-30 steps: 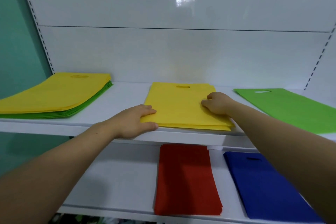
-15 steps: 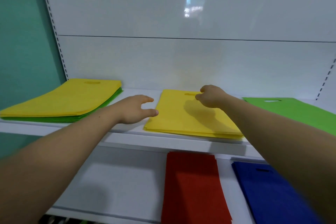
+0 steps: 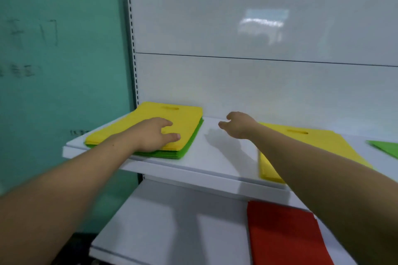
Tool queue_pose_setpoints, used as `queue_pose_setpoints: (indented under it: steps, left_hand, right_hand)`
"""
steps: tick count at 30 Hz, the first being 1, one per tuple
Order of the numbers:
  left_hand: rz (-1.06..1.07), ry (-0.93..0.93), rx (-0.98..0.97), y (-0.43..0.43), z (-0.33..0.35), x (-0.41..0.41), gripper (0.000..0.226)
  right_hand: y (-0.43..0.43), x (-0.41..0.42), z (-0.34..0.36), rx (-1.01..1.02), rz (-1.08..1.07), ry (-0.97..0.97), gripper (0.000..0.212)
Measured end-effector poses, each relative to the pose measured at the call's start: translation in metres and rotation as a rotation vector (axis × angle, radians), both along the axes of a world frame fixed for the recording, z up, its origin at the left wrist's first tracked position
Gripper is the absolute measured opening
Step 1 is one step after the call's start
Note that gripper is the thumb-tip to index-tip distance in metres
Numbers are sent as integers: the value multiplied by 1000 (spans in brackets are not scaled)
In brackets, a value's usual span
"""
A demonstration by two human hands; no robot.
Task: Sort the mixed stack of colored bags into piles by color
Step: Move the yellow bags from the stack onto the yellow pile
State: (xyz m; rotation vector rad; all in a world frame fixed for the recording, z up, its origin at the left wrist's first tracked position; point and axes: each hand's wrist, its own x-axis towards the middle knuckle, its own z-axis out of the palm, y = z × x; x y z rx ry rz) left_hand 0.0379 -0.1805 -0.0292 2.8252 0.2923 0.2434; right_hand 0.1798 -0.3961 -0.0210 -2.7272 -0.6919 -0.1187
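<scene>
Now left hand (image 3: pixel 155 135) rests open on stack (image 3: pixel 183 117); right hand (image 3: pixel 239 126) empty, loosely curled, beside it.
Forearm (image 3: pixel 301 157) hides part of yellow pile (image 3: pixel 314 143).

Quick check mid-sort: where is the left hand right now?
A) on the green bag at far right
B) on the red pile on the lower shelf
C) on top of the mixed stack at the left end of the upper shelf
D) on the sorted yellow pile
C: the left hand rests on the yellow top bag of the mixed stack, which shows green layers at its edge, at the left end of the upper shelf.
</scene>
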Motion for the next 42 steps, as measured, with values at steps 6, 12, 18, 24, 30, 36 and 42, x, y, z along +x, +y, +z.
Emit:
queue_pose_setpoints:
  steps: [6, 12, 18, 24, 30, 36, 42]
  left_hand:
    - [16, 17, -21, 96, -1, -14, 70]
    - [-10, 15, 11, 150, -18, -19, 73]
    - [-21, -4, -25, 161, -41, -14, 68]
    - [-9, -106, -141, 164, -45, -15, 66]
    - [28, -159, -241, 164, -47, -17, 65]
    - [57, -157, -269, 161, -46, -21, 65]
    - [86, -251, -561, 159, -37, -24, 56]
  right_hand:
    - [104, -6, -2, -31, 0, 16, 58]
    - [154, 3, -16, -21, -192, 63, 66]
    - [157, 11, -27, 314, -322, 195, 67]
    - [158, 5, -41, 518, -329, 79, 50]
    - [142, -1, -46, 510, -311, -46, 41]
    - [141, -10, -43, 622, -97, -306, 34]
    - [143, -28, -30, 831, 83, -545, 30]
